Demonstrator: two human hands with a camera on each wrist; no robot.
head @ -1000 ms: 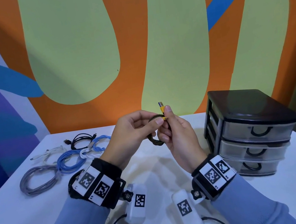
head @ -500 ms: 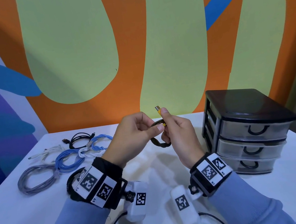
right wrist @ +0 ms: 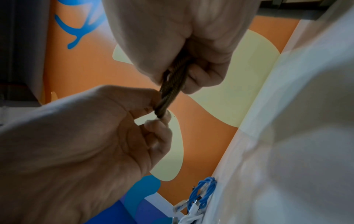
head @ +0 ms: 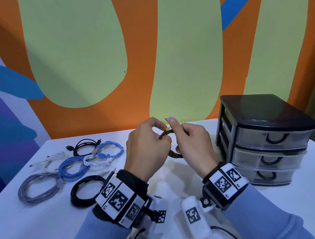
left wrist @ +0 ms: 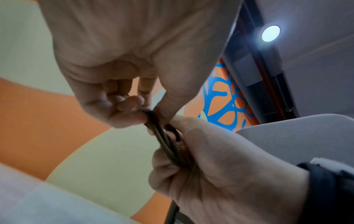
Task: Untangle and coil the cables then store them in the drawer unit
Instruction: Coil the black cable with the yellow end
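A brown braided cable (head: 166, 133) is wound into a small coil and held above the white table (head: 291, 211) between both hands. My left hand (head: 160, 134) pinches the coil's top; in the left wrist view its fingertips (left wrist: 132, 115) close on the cable (left wrist: 166, 144). My right hand (head: 175, 127) grips the coil's other side, and the yellow USB plug (head: 168, 119) sticks up past its thumb. The right wrist view shows the cable (right wrist: 168, 91) running from my right hand (right wrist: 178, 72) to the left. The black drawer unit (head: 262, 123) stands at the right with all three drawers shut.
Coiled cables lie on the table's left: a grey one (head: 37, 190), blue ones (head: 73, 167) (head: 108, 149), white ones (head: 47, 160), a thin black one (head: 85, 145), and a black braided coil (head: 85, 190) by my left wrist. A painted wall stands behind.
Both hands have kept hold of the brown cable and dropped slightly toward the table. My left fingers have shifted along the coil's top. The plug end still stands above my right thumb.
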